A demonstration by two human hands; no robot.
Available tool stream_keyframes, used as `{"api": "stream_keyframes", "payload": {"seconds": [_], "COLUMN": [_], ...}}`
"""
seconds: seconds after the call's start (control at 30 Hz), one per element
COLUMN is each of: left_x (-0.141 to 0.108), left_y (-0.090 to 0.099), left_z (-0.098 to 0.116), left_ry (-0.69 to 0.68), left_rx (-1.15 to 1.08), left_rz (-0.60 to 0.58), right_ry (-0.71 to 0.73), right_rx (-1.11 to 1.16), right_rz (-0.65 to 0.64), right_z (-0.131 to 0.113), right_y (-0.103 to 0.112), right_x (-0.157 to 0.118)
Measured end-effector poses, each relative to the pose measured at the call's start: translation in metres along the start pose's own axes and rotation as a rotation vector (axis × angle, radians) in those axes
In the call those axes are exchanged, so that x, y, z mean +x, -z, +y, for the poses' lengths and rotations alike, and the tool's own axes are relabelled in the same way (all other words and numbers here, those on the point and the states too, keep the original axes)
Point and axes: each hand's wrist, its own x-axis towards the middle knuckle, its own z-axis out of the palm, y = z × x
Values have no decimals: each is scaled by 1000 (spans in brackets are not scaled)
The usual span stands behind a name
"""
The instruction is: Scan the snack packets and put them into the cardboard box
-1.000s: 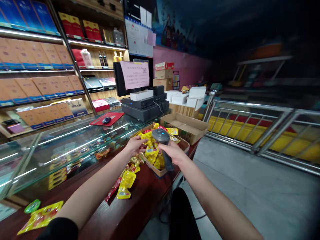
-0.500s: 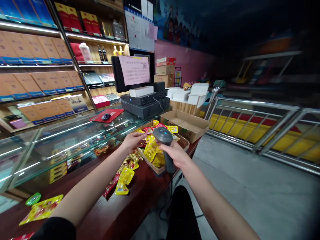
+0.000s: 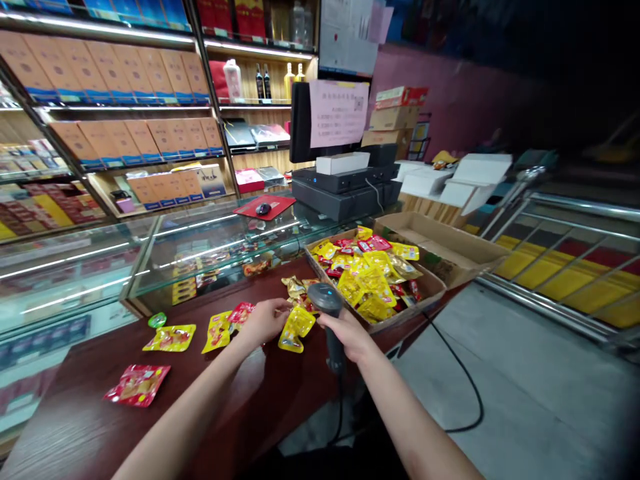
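Note:
My right hand (image 3: 350, 331) is wrapped round a dark grey handheld scanner (image 3: 327, 300), its cable hanging down. Just left of it, my left hand (image 3: 267, 321) is over the brown counter, its fingertips beside a yellow snack packet (image 3: 297, 329); whether they grip anything is hidden. Gold packets (image 3: 295, 287) lie behind the fingers. A red packet (image 3: 241, 312) and another yellow packet (image 3: 217, 332) are left of my left hand. Behind the scanner, a cardboard tray (image 3: 436, 288) holds many yellow and red packets.
Further left lie a yellow packet (image 3: 173, 338), a red packet (image 3: 137, 385) and a green round item (image 3: 157, 320). An empty cardboard box (image 3: 450, 257) adjoins the tray. Behind are a glass case (image 3: 210, 247), a monitor (image 3: 300, 123) and a mouse (image 3: 263, 209). Metal railings (image 3: 575, 230) stand right.
The view has turned left and down. Both hands, with the scanner still in my right, have moved from over the tray to the packets on the counter at its left.

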Motion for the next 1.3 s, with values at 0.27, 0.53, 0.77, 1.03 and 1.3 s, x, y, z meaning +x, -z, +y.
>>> {"api": "stream_keyframes", "payload": {"seconds": [0.27,0.53,0.77,1.03,1.3], "left_x": [-31,-27,-20,-7,30], "left_y": [-37,-42,-33,-5,27], "left_z": [-5,-13,-15,-11,0], "left_ry": [-45,29,276,346,326], "left_rx": [290,-73,-777,-814,-849], "left_rz": [110,148,-68,-121,-35], "right_ry": [-209,-263,-138,-31,-36], "right_rx": [149,330,336,231,104], "right_rz": [12,-49,-97,-105,-115], "right_z": [32,33,10,-11,-10], "right_y": [-4,-9,-3,-8,-17], "right_x": [-7,-6,-6,-15,-32]}}
